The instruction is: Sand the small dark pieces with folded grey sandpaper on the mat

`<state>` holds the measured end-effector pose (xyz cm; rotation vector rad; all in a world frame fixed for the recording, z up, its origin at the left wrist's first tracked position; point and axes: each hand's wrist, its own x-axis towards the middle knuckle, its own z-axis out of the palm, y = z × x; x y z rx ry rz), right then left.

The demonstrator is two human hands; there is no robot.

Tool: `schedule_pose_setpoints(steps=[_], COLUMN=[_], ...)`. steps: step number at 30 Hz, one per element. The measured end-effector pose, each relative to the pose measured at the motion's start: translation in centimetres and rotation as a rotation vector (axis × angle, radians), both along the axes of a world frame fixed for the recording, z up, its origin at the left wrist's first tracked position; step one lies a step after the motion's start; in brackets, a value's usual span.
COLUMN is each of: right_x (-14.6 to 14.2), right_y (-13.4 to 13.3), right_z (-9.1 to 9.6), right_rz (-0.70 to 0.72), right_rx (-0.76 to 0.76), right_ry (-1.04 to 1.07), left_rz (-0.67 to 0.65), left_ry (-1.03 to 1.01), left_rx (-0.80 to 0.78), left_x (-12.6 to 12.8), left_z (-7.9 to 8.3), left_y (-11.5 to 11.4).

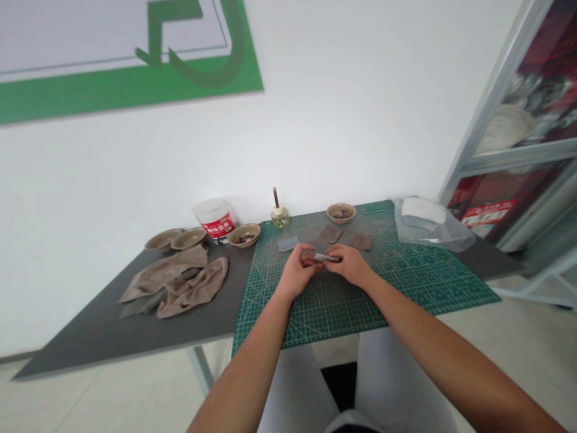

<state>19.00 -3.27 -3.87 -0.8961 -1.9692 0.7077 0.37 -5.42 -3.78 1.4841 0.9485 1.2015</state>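
ok so a small grey piece (321,257) is clamped by the left grip (300,269) and right grip (350,263), held right between them; could easily be dropped onto the green mat (322,313) just below if it's pinched unevenly

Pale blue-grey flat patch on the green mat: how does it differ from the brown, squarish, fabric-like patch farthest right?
Colour: the pale blue-grey flat patch is light and cool; the brown, squarish, fabric-like patch is darker and warmer.
Surface: the blue-grey patch looks plain, while the brown patch shows dark marks.

Both lie on the green gridded cutting mat.
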Motion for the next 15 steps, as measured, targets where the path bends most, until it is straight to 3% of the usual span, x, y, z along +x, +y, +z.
schedule_pose_setpoints(steps=[15], right_x=[0.1], right_y=[0.1], right_z=[0.01], right_rz=[0.023], right_rx=[-0.021], right_ry=[-0.01], left_rz=[-0.005], left_ry=[0.013], left_rx=[0.0], left_x=[0.02], left_z=[-0.1], left_y=[-0.13])
